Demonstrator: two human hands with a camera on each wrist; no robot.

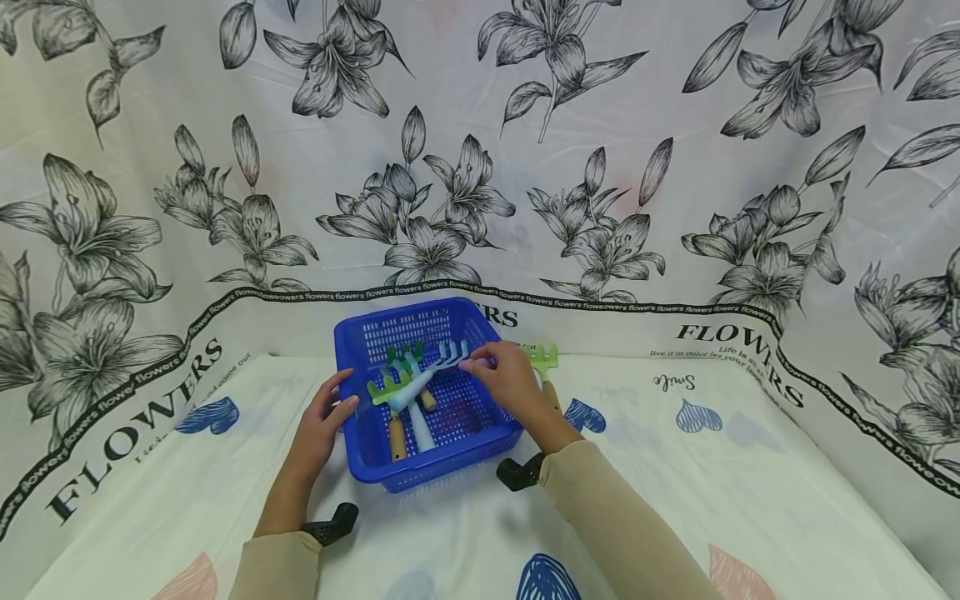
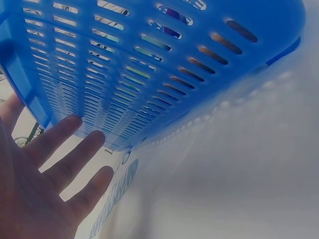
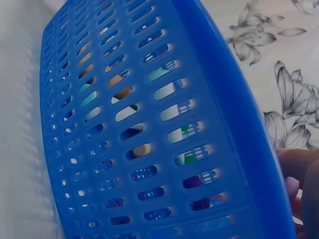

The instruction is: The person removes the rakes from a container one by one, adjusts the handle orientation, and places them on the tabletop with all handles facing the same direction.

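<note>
A person's two hands work at a blue plastic basket standing on a tabletop covered in a smooth cloth printed with hearts. The left hand rests against the basket's left wall with fingers straight and relaxed, gripping nothing; it seems placed there to steady the basket. The right hand reaches over the basket's right rim, its fingers pinching the pronged head of a pale blue-white rake, which slants down into the basket just left of those fingers. Beneath it lie other small garden rakes with green heads and round wooden handles, piled loosely on the basket floor. Just behind the right hand, outside the basket, a light green rake with a wooden handle lies on the cloth. The basket is rigid, glossy, square-cornered, its walls and floor pierced by rows of slots. A flower-printed cloth backdrop hangs behind.
</note>
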